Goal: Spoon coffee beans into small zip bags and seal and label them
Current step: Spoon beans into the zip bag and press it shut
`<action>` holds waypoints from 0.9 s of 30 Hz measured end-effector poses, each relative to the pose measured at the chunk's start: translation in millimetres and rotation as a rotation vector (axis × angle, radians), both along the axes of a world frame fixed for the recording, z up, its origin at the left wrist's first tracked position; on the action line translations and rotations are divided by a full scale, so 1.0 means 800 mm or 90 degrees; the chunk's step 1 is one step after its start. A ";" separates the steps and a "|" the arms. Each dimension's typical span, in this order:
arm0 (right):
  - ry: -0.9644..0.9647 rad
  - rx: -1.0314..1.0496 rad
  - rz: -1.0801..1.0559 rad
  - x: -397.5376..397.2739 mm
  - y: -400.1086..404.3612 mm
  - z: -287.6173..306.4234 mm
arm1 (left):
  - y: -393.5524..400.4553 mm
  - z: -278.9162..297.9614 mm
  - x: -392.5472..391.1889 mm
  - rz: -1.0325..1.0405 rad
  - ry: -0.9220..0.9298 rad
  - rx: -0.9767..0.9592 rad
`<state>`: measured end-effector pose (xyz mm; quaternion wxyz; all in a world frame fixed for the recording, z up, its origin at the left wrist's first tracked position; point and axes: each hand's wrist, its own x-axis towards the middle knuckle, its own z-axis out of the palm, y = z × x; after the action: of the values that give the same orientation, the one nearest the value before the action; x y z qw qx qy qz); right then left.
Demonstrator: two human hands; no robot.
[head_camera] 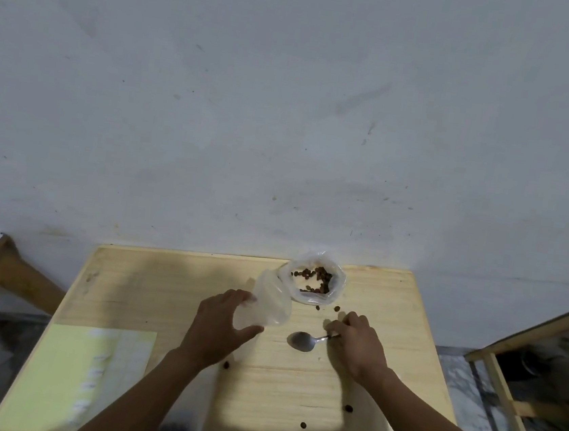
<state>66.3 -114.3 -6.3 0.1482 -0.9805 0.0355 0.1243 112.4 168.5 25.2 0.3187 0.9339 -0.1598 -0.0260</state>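
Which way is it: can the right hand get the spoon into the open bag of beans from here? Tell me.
Probably yes. The right hand holds the spoon by its handle, and the bean bag stands open-mouthed just beyond it. Nothing lies between; the left hand holds the empty zip bag off to one side.

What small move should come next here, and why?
Probably dip the spoon into the bean bag. The right hand holds its handle, the bowl looks empty, and the left hand already holds the zip bag, which shows no beans.
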 end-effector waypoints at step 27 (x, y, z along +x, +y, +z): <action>-0.165 0.438 -0.284 0.091 -0.026 0.071 | -0.072 -0.013 0.091 -0.316 0.138 0.106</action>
<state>139.3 -134.8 50.2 0.4930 -0.8498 0.1839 -0.0303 185.0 111.0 14.5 0.2401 0.8811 -0.3457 -0.2155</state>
